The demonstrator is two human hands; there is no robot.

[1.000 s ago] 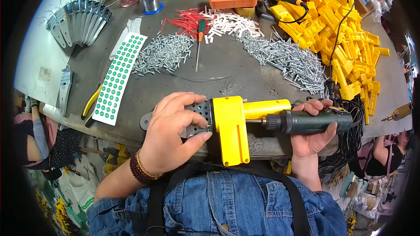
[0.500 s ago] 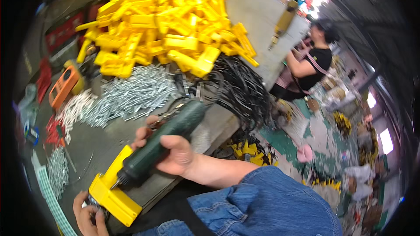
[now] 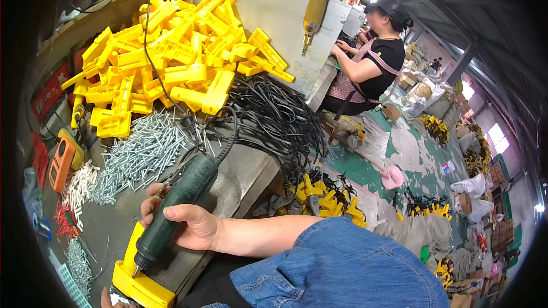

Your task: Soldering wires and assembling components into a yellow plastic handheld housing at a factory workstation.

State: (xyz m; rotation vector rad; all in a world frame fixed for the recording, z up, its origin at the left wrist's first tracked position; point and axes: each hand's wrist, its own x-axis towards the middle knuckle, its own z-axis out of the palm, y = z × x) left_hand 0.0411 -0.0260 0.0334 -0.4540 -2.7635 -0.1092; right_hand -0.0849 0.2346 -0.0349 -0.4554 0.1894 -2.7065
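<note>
My right hand [image 3: 188,222] is wrapped around a dark green electric screwdriver [image 3: 177,202], whose tip points down at a yellow plastic housing [image 3: 140,285] lying on the grey bench [image 3: 240,177] near its front edge. A black cord runs from the screwdriver's rear up over the bench. Only a sliver of my left hand [image 3: 104,296] shows at the bottom edge, pressed against the housing's left side. My blue denim sleeve fills the lower middle.
A big heap of yellow housings [image 3: 171,63] covers the back of the bench, with a pile of silver screws [image 3: 142,154], an orange meter [image 3: 60,162] and a tangle of black cables [image 3: 274,120]. A person [image 3: 371,63] works at the adjoining bench beyond.
The view has swung from the bench top to the right, bringing the cables, floor and the other person into sight. My right hand keeps the screwdriver on the housing; my left hand slid almost out of view.
</note>
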